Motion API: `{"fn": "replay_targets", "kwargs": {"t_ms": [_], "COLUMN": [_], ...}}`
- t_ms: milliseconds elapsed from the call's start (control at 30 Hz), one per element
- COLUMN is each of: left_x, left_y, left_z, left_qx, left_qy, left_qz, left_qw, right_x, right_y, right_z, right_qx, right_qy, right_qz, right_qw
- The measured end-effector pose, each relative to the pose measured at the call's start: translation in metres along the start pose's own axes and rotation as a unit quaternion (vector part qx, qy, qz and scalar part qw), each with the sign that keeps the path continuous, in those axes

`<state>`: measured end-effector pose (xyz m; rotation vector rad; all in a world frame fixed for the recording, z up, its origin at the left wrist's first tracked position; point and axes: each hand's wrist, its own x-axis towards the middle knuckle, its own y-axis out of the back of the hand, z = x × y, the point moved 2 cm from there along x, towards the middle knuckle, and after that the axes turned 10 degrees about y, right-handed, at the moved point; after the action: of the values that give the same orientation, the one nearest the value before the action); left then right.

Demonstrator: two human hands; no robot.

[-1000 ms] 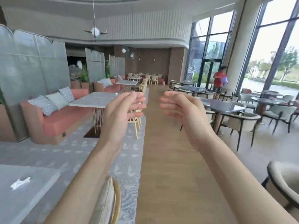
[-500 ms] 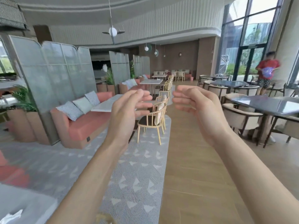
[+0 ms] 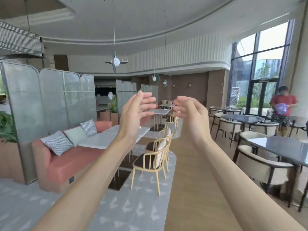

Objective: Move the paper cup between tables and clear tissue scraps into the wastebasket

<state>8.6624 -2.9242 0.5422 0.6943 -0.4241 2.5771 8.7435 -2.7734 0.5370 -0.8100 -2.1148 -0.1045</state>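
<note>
Both bare hands raised mid-frame, palms facing each other, well apart from any surface. Left hand (image 3: pixel 133 114) grip apart: fingers straight, loosely spread, holding nothing. Right hand (image 3: pixel 191 112) grip also apart: fingers gently curved inward, empty. Gap between them shows only background.

Paper cup: not visible in this frame. Tissue scraps and wastebasket: not visible either. Tiny white specks on the far white counter (image 3: pixel 160 111) seen between the fingertips, too small to identify.

Step in hand, as a judgement: walking between counters with empty hands, probably heading to locate the cup or scraps. To do it well: lower the hands and tilt the view down so counter tops come into sight; scan the white marble-look counter (image 3: pixel 103 139) at centre left first; keep to the wood-plank aisle (image 3: pixel 191 180) and clear of the yellow metal-frame chairs (image 3: pixel 150 162) at its edge.

Room: large café hall. Pink upholstered bench sofa (image 3: pixel 66 160) with checked and pale cushions at lower left, frosted glass partition screens (image 3: pixel 50 100) behind it. Grey patterned carpet (image 3: pixel 125 214) at bottom left. Dark glossy counters (image 3: pixel 283 145) with cream padded armchairs at right. Tall windows upper right; a person in a red top (image 3: pixel 283 107) stands there holding something purple. Globe pendant lamp (image 3: pixel 116 61) hangs top centre.
</note>
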Motion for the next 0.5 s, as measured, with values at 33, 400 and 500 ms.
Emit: {"fn": "replay_targets", "kwargs": {"t_ms": [33,400,500], "left_x": [0.019,0.278,0.372], "left_y": [-0.005,-0.020,-0.036], "left_z": [-0.017,-0.231,-0.265], "left_qx": [-0.001,-0.024,-0.018], "left_qy": [-0.003,0.023,0.038], "left_qz": [0.001,0.009,0.008], "left_qw": [1.000,0.999,0.999], "right_x": [0.015,0.217,0.293], "right_y": [0.003,0.015,0.019], "right_z": [0.018,0.269,0.336], "right_qx": [-0.006,-0.037,-0.026], "right_qy": [0.011,0.037,0.010], "right_qz": [-0.003,0.017,0.040], "right_qw": [1.000,0.998,0.999]}}
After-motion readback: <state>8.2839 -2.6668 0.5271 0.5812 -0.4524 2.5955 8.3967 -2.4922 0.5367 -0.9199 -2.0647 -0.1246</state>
